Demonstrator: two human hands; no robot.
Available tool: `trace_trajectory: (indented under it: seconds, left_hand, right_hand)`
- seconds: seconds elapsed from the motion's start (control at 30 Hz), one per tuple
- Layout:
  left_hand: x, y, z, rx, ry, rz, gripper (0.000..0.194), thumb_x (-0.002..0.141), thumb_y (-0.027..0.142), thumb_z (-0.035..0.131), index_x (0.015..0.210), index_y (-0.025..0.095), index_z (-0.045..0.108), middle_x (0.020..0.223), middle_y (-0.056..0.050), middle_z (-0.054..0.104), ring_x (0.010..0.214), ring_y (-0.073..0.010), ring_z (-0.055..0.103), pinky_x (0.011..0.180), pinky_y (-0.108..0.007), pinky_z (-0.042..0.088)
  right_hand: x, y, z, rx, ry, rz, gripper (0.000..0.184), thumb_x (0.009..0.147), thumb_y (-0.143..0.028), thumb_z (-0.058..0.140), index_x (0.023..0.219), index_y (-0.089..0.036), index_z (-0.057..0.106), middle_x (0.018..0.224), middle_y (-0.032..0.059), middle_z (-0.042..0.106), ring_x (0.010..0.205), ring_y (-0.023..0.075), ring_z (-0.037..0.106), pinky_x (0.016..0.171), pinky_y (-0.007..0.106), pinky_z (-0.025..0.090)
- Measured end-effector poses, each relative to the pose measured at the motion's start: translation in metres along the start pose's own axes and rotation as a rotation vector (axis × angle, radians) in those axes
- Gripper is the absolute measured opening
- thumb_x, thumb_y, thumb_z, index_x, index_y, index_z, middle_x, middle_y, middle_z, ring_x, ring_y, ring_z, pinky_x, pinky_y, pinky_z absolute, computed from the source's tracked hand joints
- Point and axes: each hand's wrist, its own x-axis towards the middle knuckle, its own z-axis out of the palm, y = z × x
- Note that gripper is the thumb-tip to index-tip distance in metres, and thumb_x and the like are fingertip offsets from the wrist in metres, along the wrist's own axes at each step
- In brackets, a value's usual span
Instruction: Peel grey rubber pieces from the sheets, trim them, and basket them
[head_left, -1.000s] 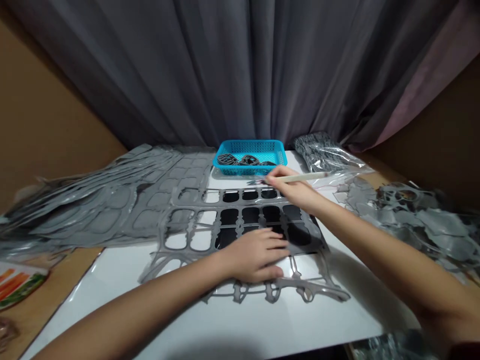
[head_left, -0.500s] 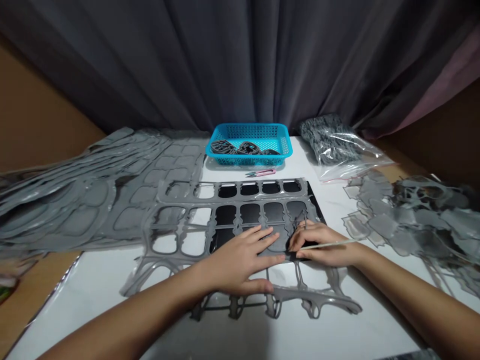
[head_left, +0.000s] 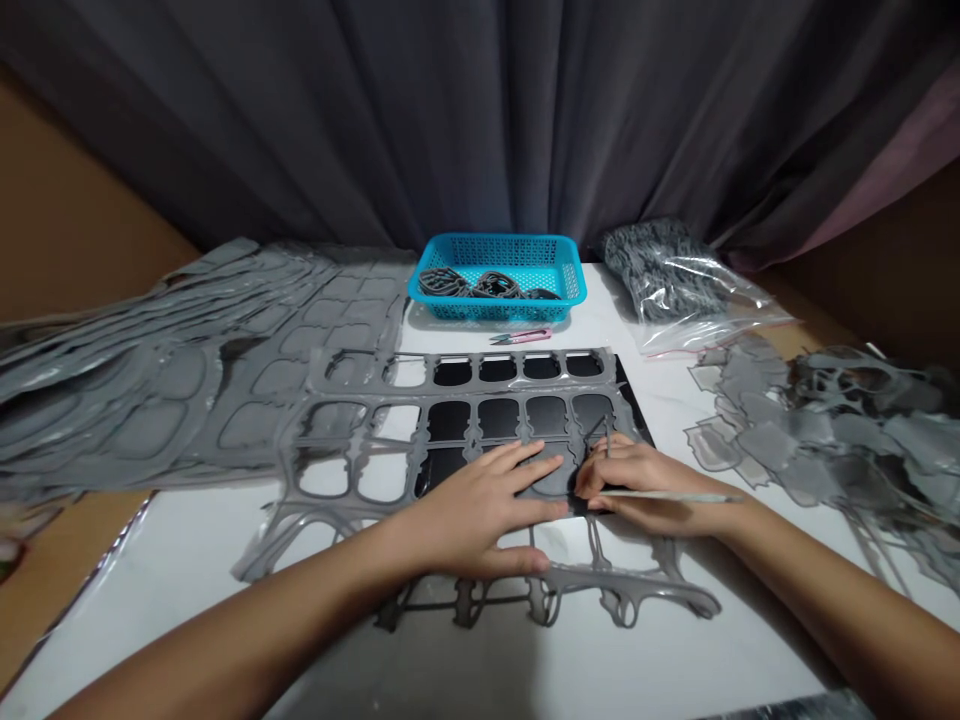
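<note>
My left hand lies flat with its fingers spread, pressing on a grey, rubbery sheet with rows of rounded cut-outs. My right hand rests on the sheet's right part, its fingers pinched around a thin pale stick-like tool. The tool's rear end points right over the wrist; its tip is hidden by the fingers. Under the sheet's right part lies a black board, seen through the openings. Between the hands one rounded grey panel still fills its opening. Narrow looped strips of the sheet hang toward me.
Behind the sheet stand a blue basket with grey looped pieces and pink-handled thread snips. A clear bag of grey pieces sits back right. Loose grey cut pieces heap at right; more sheets pile at left.
The view has shifted slightly. The rear end of the stick-like tool has tipped a little lower and to the right in my right hand. My left hand stays flat on the sheet.
</note>
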Motion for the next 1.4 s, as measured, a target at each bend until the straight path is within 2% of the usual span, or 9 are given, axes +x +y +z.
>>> trace_trajectory:
  seconds: [0.3,0.5,0.7,0.8,0.9,1.1,1.2,1.3,1.4]
  left_hand:
    - [0.001,0.002,0.003,0.012,0.016,-0.006,0.060,0.081,0.062,0.049,0.134,0.033,0.044,0.155,-0.009,0.006,0.137,-0.0424,0.017,0.105,-0.058,0.025]
    - [0.000,0.004,0.002,0.006,-0.007,-0.020,0.060,0.083,0.062,0.047,0.136,0.035,0.041,0.154,-0.011,0.005,0.137,-0.0420,0.015,0.105,-0.058,0.024]
    - [-0.001,0.004,0.005,-0.023,0.071,0.005,0.058,0.081,0.062,0.051,0.132,0.034,0.047,0.155,-0.008,0.006,0.137,-0.0425,0.017,0.105,-0.058,0.025]
    - [0.000,0.006,0.007,-0.008,0.089,0.007,0.060,0.078,0.062,0.055,0.130,0.034,0.049,0.155,-0.009,0.005,0.137,-0.0439,0.013,0.106,-0.063,0.017]
    - [0.000,0.008,0.006,0.006,0.076,0.002,0.063,0.076,0.065,0.055,0.130,0.034,0.049,0.154,-0.012,0.002,0.137,-0.0459,0.008,0.104,-0.067,0.008]
    - [-0.001,0.009,0.001,-0.025,0.035,-0.028,0.074,0.069,0.072,0.056,0.132,0.035,0.047,0.153,-0.016,0.005,0.135,-0.0499,0.005,0.096,-0.076,0.004]
    - [-0.002,0.009,0.001,-0.042,0.049,-0.009,0.075,0.069,0.072,0.056,0.132,0.033,0.047,0.152,-0.016,0.016,0.136,-0.0482,0.010,0.095,-0.077,0.000]
    - [-0.004,0.010,0.003,-0.054,0.093,0.046,0.074,0.071,0.068,0.057,0.133,0.029,0.046,0.149,-0.014,0.027,0.136,-0.0426,0.021,0.100,-0.072,-0.006]
    - [-0.006,0.011,0.004,-0.077,0.095,0.084,0.075,0.073,0.064,0.058,0.136,0.026,0.043,0.146,-0.011,0.034,0.135,-0.0375,0.026,0.105,-0.065,-0.007]
  right_hand:
    - [-0.011,0.009,-0.007,0.038,-0.010,0.002,0.010,0.089,-0.023,0.052,0.086,-0.018,0.059,0.087,0.0062,0.067,0.083,0.0158,0.059,0.080,0.032,0.043]
    - [-0.010,0.011,-0.006,0.058,-0.001,0.004,0.009,0.088,-0.025,0.054,0.083,-0.019,0.059,0.088,0.0045,0.068,0.083,0.0154,0.060,0.082,0.033,0.043]
    - [-0.008,0.009,0.004,-0.003,0.026,-0.040,0.009,0.089,-0.025,0.053,0.085,-0.019,0.060,0.089,0.0054,0.069,0.089,0.0158,0.061,0.085,0.033,0.042]
    - [0.000,0.014,0.012,-0.115,0.077,-0.037,0.013,0.089,-0.028,0.052,0.083,-0.019,0.061,0.099,0.0086,0.068,0.103,0.0207,0.057,0.089,0.037,0.040]
    - [0.018,0.021,0.011,-0.229,0.107,0.015,0.015,0.088,-0.028,0.049,0.082,-0.020,0.060,0.101,0.0102,0.069,0.102,0.0257,0.057,0.086,0.045,0.038]
    - [0.071,0.021,-0.015,-0.225,0.148,0.077,0.012,0.089,-0.022,0.046,0.089,-0.018,0.057,0.102,0.0104,0.067,0.097,0.0260,0.058,0.090,0.050,0.031]
    - [0.085,0.013,-0.030,-0.142,0.069,0.054,0.011,0.088,-0.023,0.048,0.086,-0.019,0.058,0.091,0.0062,0.068,0.086,0.0202,0.061,0.085,0.042,0.039]
    - [0.087,0.011,-0.049,-0.024,0.011,0.044,0.017,0.087,-0.032,0.051,0.080,-0.019,0.057,0.084,0.0039,0.068,0.076,0.0159,0.061,0.069,0.029,0.047]
    - [0.086,0.020,-0.070,0.078,0.097,0.065,0.028,0.083,-0.044,0.056,0.074,-0.018,0.056,0.079,0.0041,0.068,0.073,0.0159,0.061,0.063,0.027,0.047]
